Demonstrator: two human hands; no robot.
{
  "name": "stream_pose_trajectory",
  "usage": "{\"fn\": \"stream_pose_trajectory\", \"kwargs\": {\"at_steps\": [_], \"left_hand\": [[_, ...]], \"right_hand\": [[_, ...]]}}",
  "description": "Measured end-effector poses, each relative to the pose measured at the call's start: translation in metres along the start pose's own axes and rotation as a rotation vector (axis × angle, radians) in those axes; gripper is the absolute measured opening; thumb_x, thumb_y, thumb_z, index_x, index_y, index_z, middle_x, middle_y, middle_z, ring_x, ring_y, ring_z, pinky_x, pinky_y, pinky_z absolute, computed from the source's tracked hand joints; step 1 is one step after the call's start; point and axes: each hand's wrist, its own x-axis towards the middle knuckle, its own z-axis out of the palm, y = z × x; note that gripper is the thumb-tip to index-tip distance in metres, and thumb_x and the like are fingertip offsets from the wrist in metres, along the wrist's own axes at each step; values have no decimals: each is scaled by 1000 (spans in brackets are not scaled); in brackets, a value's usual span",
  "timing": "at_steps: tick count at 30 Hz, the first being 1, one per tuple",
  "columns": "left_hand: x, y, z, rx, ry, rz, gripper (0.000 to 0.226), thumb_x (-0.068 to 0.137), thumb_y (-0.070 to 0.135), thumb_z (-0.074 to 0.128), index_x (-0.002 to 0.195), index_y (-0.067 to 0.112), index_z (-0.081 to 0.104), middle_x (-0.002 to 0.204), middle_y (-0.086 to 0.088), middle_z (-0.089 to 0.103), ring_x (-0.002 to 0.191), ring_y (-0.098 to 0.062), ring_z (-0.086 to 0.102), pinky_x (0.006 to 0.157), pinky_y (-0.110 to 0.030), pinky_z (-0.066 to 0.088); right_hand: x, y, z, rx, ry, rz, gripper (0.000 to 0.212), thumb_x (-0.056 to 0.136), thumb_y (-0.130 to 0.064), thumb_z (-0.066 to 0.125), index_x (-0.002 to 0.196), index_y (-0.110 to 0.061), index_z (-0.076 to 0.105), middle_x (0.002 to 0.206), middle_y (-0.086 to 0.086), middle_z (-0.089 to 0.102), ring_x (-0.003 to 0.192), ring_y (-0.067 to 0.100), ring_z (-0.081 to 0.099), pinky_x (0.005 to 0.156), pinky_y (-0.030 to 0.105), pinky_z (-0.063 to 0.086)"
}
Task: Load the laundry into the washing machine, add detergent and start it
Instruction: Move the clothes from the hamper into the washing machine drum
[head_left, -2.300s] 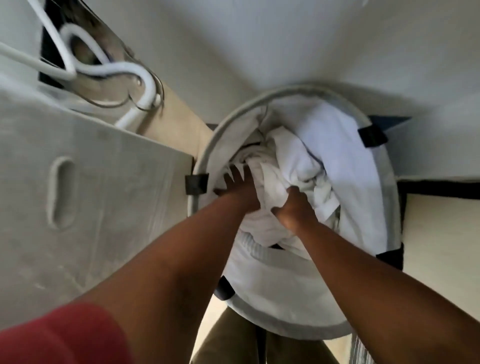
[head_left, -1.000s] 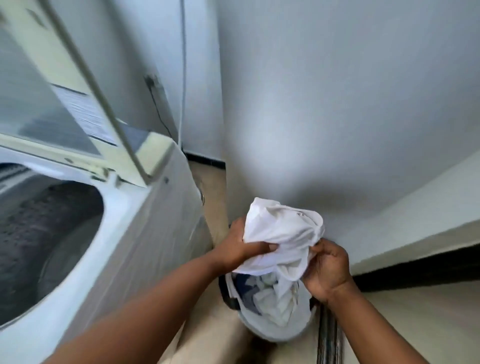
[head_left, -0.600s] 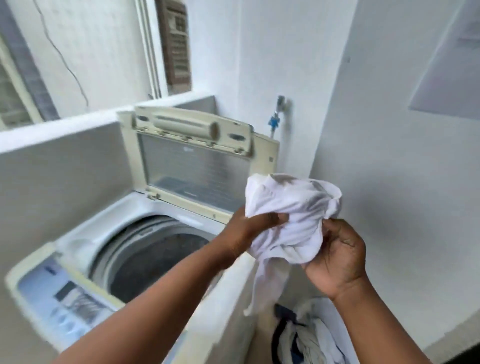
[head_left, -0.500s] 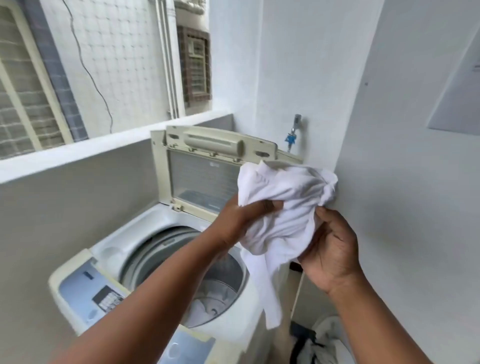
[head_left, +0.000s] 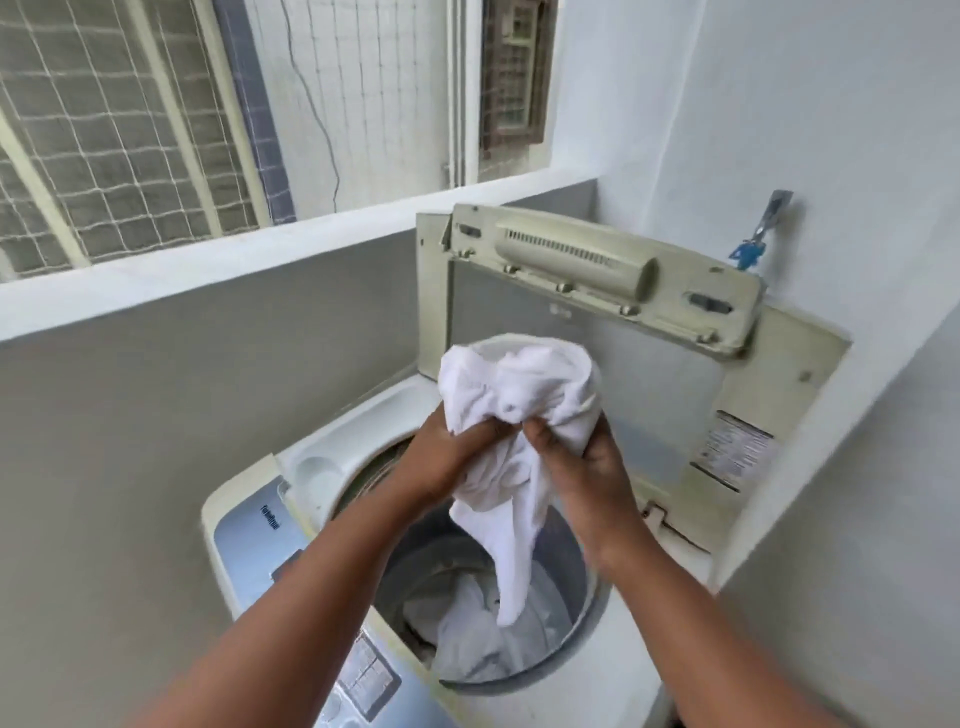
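Note:
A bunched white garment (head_left: 519, 395) hangs above the open drum of the top-loading washing machine (head_left: 332, 467). My left hand (head_left: 447, 457) grips its left side and my right hand (head_left: 582, 457) grips its right side. A loose end of the cloth dangles down into the drum. Pale laundry (head_left: 467, 644) lies at the bottom of the steel drum. The machine's lid (head_left: 613, 291) stands raised at the back. The blue control panel (head_left: 260, 551) runs along the near left edge.
A grey parapet wall (head_left: 156, 415) with a white ledge stands close on the left. White walls close in at the back and right. A tap with a blue fitting (head_left: 753, 249) sticks out of the wall behind the lid. Netting covers the opening above the ledge.
Both hands lifted the white garment out of the laundry basket on the floor and carried it left, over the washer's open drum. The basket is out of view now.

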Motion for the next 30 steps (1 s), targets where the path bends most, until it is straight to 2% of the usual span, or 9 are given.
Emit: {"fn": "stream_pose_trajectory", "kwargs": {"at_steps": [3,5,9,11,12,14,17,23,30], "left_hand": [[16,-86,-5,213,-40,-188,41,77,56,61,107,29,66,112,4,70,107,-9,62,94,-39,51],[21,-138,-2,323,-102,-340,51,75,64,62,115,31,64,125,5,63,118,-13,57,102,-40,46],[41,-194,9,650,-407,-606,18,94,33,52,97,21,65,100,-2,61,96,-16,56,83,-29,44],[49,-209,11,750,-488,-695,19,93,33,49,91,21,63,97,-6,62,91,-19,57,83,-30,46],[50,-218,8,770,-509,-759,24,89,40,51,97,20,64,103,-7,63,95,-21,59,87,-33,48],[45,-231,-2,875,-518,-878,71,68,63,58,126,23,52,128,-9,59,112,-25,58,98,-40,47],[34,-237,-16,1003,-484,-1040,119,64,73,61,154,24,0,158,-7,23,142,-31,31,114,-45,30],[23,-217,-21,1231,-550,-797,104,79,69,53,154,22,-1,161,-8,15,146,-30,23,117,-45,25],[-5,-143,0,1375,-608,-474,105,79,72,52,154,21,-2,162,-7,7,149,-32,9,121,-48,9]], "right_hand": [[19,73,-3,-296,-17,236,46,78,-38,77,120,-29,60,108,-10,71,101,9,67,77,22,48],[28,120,-3,-408,-51,338,50,82,-29,73,129,-21,56,118,-5,65,112,16,61,84,23,44],[51,186,3,-613,-233,473,39,91,-26,58,128,-16,51,121,6,63,112,24,59,79,24,39],[61,213,9,-716,-319,550,37,92,-27,52,127,-15,48,122,9,62,110,26,59,80,27,42],[64,228,13,-780,-390,583,40,92,-27,51,130,-15,46,124,10,61,111,27,59,84,30,45],[68,246,18,-946,-568,645,56,93,-33,50,143,-15,33,134,10,54,120,28,54,95,36,43],[68,255,13,-1091,-610,706,85,90,-35,53,153,-18,-1,150,10,38,130,30,46,98,40,41],[69,221,-11,-1136,-592,606,83,83,-37,56,150,-19,12,142,13,47,114,32,58,93,44,50],[15,132,-27,-1285,-551,502,79,85,-45,61,148,-18,21,140,12,50,121,29,55,97,40,48]]}}
